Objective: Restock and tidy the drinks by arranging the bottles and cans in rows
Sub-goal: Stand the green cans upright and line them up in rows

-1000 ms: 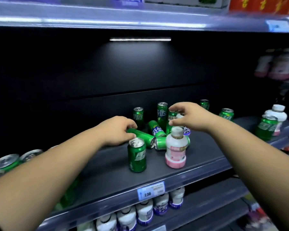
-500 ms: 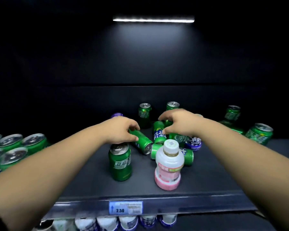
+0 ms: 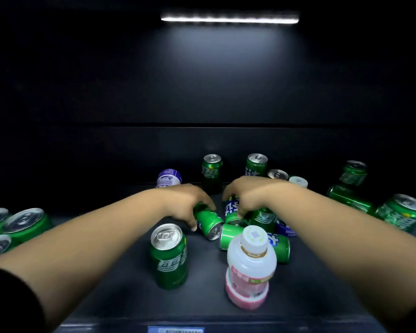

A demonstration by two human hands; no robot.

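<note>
Since half a second ago both hands have dropped lower onto the heap of fallen drinks, and the shelf now fills more of the view. The left hand point(image 3: 185, 203) reaches forward palm down, arm stretched in from the lower left with a black sleeve point(image 3: 10, 301) at its near end. Its fingers curl over and hold a toppled can point(image 3: 208, 221), green, lying on its side with its top end facing the viewer. The right hand point(image 3: 247, 193) comes in from the lower right, also palm down, with fingers and thumb wrapped round a lettered can point(image 3: 232, 209), green with blue and white writing, tilted in the middle of the heap. The two hands are just beside each other.

In front of them an upright can point(image 3: 169, 255) stands near a small white bottle point(image 3: 249, 267) with a pink base. A sideways can point(image 3: 229, 236) lies just behind that bottle. Two back cans point(image 3: 211, 169) stand upright farther in, with a purple-topped bottle point(image 3: 168, 177) to their left. More green cans sit in a left group point(image 3: 27, 224) and a right group point(image 3: 402, 212), well apart from the heap.

Everything rests on a dark grey shelf point(image 3: 120, 296) with a price tag point(image 3: 175, 329) on its front edge. The back wall is black, lit from above by one white light strip point(image 3: 229, 19).
</note>
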